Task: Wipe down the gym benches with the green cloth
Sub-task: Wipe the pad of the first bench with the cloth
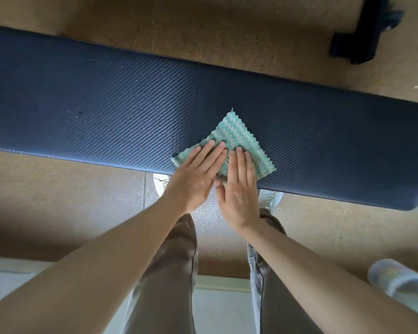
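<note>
Both forearms reach down; my left hand (195, 175) and right hand (239, 186) press flat, fingers extended, gripping nothing, on the cloth (237, 141) lying on the bench (82, 104).

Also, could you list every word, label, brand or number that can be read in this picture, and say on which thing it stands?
None can be read.
Dark blue textured padded bench: no text visible.
Green-and-white wavy-edged cloth: only a small dark mark, unreadable.
Pale patterned slipper: too blurred to tell.

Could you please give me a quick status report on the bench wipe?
Left hand and right hand flat on green cloth. Cloth at bench near edge. Nothing in the way.
</note>
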